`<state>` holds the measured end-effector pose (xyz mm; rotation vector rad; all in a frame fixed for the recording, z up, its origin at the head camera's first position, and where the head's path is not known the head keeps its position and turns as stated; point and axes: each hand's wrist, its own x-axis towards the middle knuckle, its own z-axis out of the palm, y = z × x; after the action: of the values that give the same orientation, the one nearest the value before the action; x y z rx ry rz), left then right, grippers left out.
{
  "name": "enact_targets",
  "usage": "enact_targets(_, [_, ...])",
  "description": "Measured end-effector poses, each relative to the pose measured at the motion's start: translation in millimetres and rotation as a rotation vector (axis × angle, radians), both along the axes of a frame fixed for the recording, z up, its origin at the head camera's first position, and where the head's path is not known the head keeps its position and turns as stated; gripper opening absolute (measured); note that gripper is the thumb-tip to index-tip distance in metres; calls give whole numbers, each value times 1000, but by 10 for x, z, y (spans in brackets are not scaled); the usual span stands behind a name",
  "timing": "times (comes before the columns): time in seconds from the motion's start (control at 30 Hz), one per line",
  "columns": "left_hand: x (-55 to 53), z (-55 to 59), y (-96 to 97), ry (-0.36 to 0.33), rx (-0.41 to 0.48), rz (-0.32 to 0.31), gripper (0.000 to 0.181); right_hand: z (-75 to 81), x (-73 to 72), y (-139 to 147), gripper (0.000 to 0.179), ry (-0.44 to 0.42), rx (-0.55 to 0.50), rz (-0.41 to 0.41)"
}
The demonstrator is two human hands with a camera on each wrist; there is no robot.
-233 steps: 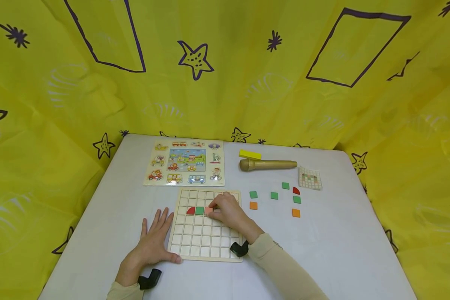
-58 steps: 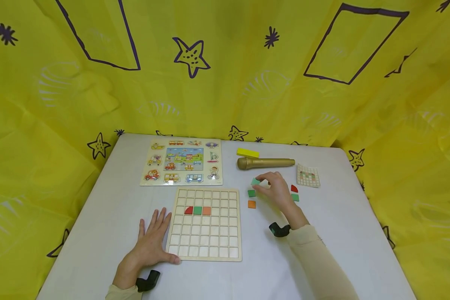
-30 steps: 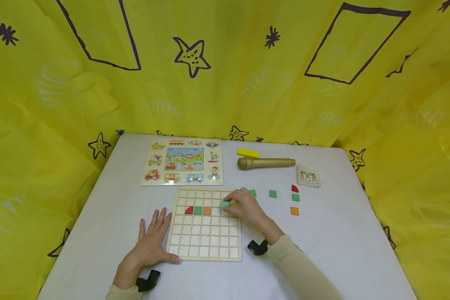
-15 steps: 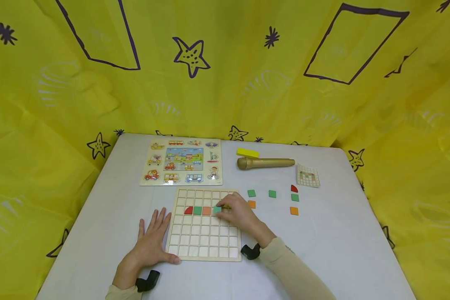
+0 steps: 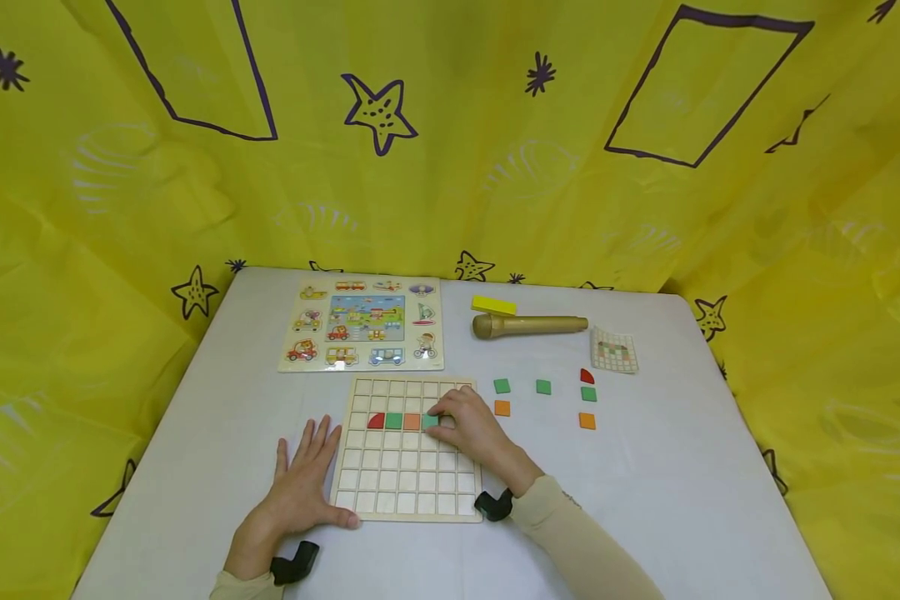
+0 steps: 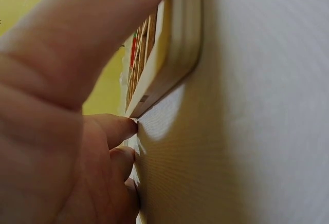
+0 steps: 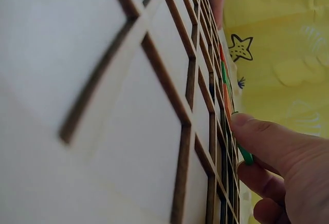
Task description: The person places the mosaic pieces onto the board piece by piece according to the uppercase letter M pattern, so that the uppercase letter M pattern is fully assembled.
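A wooden grid board [image 5: 408,482] lies flat on the table. Along one of its upper rows sit a red quarter-circle tile [image 5: 377,422], a green square tile [image 5: 393,421] and an orange square tile [image 5: 412,422]. My right hand [image 5: 474,427] pinches another green tile [image 5: 429,422] just right of the orange one; in the right wrist view that green tile [image 7: 245,154] is tilted between thumb and finger. My left hand [image 5: 300,487] lies spread at the board's left side, its thumb [image 5: 342,517] on the lower left corner and its fingertips near the left edge.
Right of the board lie loose tiles: green [image 5: 502,386], orange [image 5: 502,408], red [image 5: 587,376] and others. A patterned card [image 5: 613,350], a gold microphone [image 5: 530,326] and a yellow block [image 5: 494,305] are farther back. A picture puzzle [image 5: 362,354] lies behind the board.
My right hand picked up a green tile from the table on the right, carried it left over the board and lowered it beside the orange tile. The left hand has stayed in place.
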<state>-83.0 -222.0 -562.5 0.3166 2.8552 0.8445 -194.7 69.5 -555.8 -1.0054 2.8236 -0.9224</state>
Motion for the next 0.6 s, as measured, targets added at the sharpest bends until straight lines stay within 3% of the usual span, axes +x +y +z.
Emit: enact_targets(0.6, [0, 1, 3, 14, 4, -1, 143, 34, 7, -25, 26, -18, 37, -6])
